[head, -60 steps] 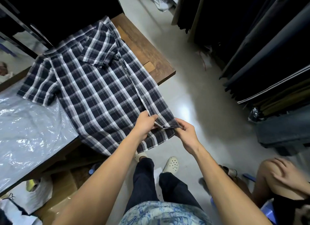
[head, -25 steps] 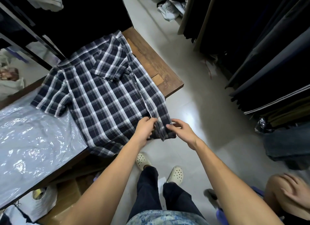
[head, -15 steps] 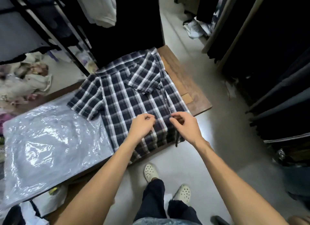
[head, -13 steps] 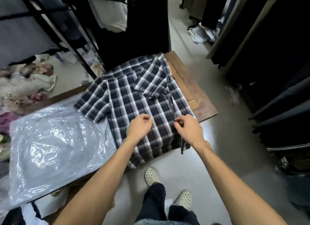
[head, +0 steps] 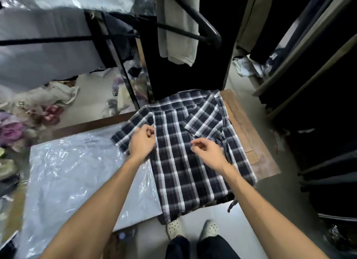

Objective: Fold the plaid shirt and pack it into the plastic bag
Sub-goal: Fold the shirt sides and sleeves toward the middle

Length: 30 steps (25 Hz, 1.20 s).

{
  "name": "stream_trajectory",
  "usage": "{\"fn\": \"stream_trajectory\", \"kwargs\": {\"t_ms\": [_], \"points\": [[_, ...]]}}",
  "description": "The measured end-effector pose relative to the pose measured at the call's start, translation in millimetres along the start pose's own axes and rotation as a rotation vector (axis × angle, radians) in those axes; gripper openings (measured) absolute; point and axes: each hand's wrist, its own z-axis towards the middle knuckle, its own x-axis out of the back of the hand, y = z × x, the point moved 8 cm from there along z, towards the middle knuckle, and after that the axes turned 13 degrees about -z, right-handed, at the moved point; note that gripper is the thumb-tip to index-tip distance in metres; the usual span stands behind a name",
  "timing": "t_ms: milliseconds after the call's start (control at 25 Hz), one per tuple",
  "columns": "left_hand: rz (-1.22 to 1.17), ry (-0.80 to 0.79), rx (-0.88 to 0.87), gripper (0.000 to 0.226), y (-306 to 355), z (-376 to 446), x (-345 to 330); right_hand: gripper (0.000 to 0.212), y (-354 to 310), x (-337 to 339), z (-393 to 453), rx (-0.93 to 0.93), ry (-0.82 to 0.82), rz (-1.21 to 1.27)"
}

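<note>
Plaid shirt (head: 193, 152) lay flat on wooden table (head: 249, 135), hem overhanging near edge. Plastic bag (head: 77, 177) just left of shirt. Left hand (head: 142, 140) curled on left sleeve (pinch likely, grip unclear). Right hand (head: 207, 152) loosely open, empty, over shirt middle. Advice: fold sleeve inward along straight line, smooth before next fold.

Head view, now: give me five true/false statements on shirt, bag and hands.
1. The plaid shirt lies spread on the wooden table. True.
2. The plastic bag lies to the right of the shirt. False: it lies to the left.
3. The left hand is at the shirt's outspread sleeve. True.
4. The right hand holds the plastic bag. False: it is over the shirt's middle, fingers curled, apart from the bag.
5. The shirt is already inside the bag. False: it lies outside, its sleeve overlapping the bag's edge.
</note>
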Motion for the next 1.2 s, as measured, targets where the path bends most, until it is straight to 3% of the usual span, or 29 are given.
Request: {"fn": "stream_trajectory", "kwargs": {"t_ms": [160, 280, 440, 560, 760, 880, 1040, 1200], "points": [[-0.008, 0.25, 0.166, 0.052, -36.0, 32.0, 53.0, 0.027, -56.7, -41.4, 43.4, 0.019, -0.152, 0.192], [0.055, 0.282, 0.29, 0.076, -51.1, 46.3, 79.3, 0.05, -86.5, -61.8, 72.1, -0.027, -0.216, 0.267], [0.279, 0.166, 0.301, 0.039, -56.8, 63.6, 82.6, 0.064, -101.0, -77.8, 99.1, -0.132, -0.311, 0.384], [0.089, 0.026, 0.293, 0.025, -48.4, 71.3, 78.2, 0.07, -98.6, -75.8, 118.7, -0.182, -0.369, 0.406], [-0.379, -0.29, 0.353, 0.023, 24.9, 67.2, 59.5, 0.073, -83.9, -71.9, 140.8, -0.224, -0.449, 0.522], [-0.497, -0.445, 0.353, 0.016, 74.0, 67.1, 25.1, 0.072, -75.7, -72.1, 145.7, -0.324, -0.466, 0.65], [-0.464, -0.463, 0.355, 0.018, 103.7, 70.7, -25.3, 0.094, -68.2, -65.1, 150.8, -0.396, -0.603, 0.837], [-0.469, -0.428, 0.405, 0.033, 102.1, 74.1, -65.9, 0.098, -60.9, -48.6, 154.0, -0.434, -0.68, 0.908]]}}
